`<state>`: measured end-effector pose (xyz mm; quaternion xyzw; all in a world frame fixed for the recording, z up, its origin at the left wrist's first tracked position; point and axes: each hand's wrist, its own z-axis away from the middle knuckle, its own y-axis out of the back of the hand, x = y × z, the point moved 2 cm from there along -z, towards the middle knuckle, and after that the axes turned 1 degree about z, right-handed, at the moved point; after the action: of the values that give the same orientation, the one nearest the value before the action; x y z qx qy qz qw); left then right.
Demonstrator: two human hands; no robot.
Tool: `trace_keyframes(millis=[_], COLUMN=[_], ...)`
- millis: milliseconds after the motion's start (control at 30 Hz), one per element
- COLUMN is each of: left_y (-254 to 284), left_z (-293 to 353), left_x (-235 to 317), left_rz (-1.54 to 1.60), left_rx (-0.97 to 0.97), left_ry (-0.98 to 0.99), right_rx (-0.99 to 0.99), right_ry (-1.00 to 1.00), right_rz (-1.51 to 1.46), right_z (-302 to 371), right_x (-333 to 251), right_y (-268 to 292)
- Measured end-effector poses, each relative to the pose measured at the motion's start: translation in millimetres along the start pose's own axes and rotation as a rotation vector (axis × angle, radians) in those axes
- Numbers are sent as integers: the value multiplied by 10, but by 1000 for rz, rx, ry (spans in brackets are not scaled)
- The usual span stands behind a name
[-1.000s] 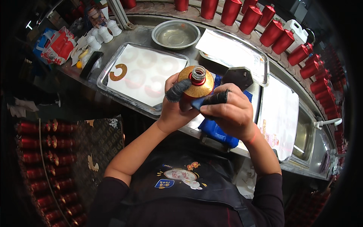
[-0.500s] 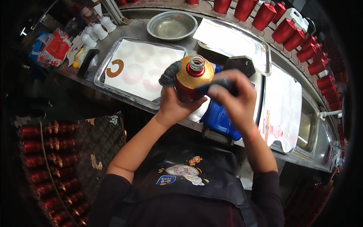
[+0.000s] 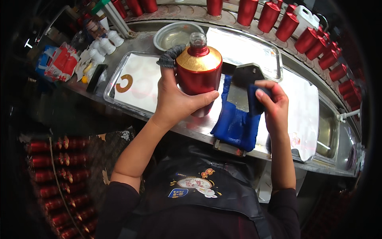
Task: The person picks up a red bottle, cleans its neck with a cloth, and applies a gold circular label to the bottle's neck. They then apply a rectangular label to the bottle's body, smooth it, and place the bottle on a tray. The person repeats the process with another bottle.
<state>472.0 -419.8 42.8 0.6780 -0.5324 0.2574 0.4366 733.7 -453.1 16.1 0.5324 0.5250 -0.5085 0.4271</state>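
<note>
Bottle (image 3: 199,75) is at twelve o'clock, your left hand (image 3: 174,95) closed around it. Your right hand (image 3: 275,104) pinches dark cloth (image 3: 256,102) past two. At ten, a tray (image 3: 123,102) holds paper (image 3: 142,75) and an open gold ring (image 3: 129,82).

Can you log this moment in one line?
left hand: holds red bottle | right hand: holds dark blue pad, apart from bottle | gold C-shaped piece: on white sheet
</note>
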Motion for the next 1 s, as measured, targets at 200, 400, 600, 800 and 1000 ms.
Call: trace_keyframes(millis=[200, 400, 600, 800, 1000], left_y=[-513, -1115, -1208, -1253, -1148], left_z=[-129, 64, 53, -42, 108], left_x=[231, 48, -70, -75, -3], left_rz=[452, 494, 383, 204, -45], left_rx=[-246, -432, -530, -521, -492], left_ry=[428, 631, 699, 642, 552], right_rx=[-82, 31, 49, 113, 93], right_ry=[92, 403, 318, 298, 163], right_rz=[469, 888, 859, 841, 873], right_z=[983, 1294, 1376, 1318, 1302], right_x=[-2, 188, 248, 340, 430], right_y=[238, 218, 226, 163, 112])
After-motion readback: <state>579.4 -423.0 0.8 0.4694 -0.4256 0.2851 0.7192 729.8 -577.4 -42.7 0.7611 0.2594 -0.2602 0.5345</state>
